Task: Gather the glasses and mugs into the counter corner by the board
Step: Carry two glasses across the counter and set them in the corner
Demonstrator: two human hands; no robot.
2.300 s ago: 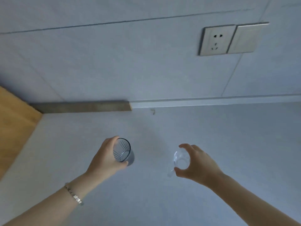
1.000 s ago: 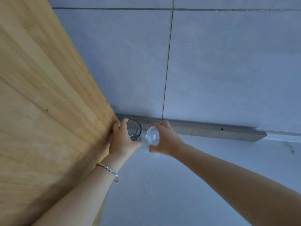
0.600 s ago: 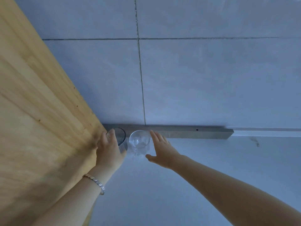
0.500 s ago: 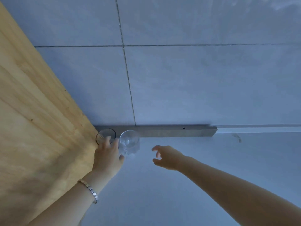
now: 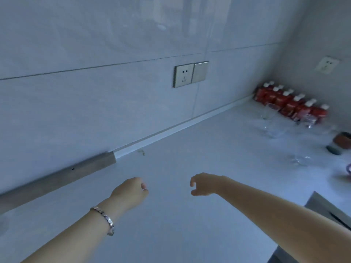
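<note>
My left hand [image 5: 130, 192] hovers over the pale counter [image 5: 190, 215], fingers curled loosely and holding nothing. My right hand [image 5: 204, 184] is beside it, fingers apart and empty. At the far right stand several clear glasses: a stemmed glass [image 5: 268, 112], a low glass [image 5: 272, 130], a small tumbler [image 5: 308, 120] and another clear glass [image 5: 301, 158]. A brown mug [image 5: 342, 139] sits near the right edge. The wooden board and the two glasses set in the corner are out of view to the left.
A row of red bottles with white caps [image 5: 290, 102] lines the far right wall. A grey metal strip [image 5: 57, 177] runs along the wall base. A wall socket [image 5: 183, 75] sits above the counter. A steel sink edge [image 5: 326, 209] is at the lower right.
Both hands let go of the two glasses in the corner by the board and drew back. The view has swung right, away from the board, toward the remaining glasses.
</note>
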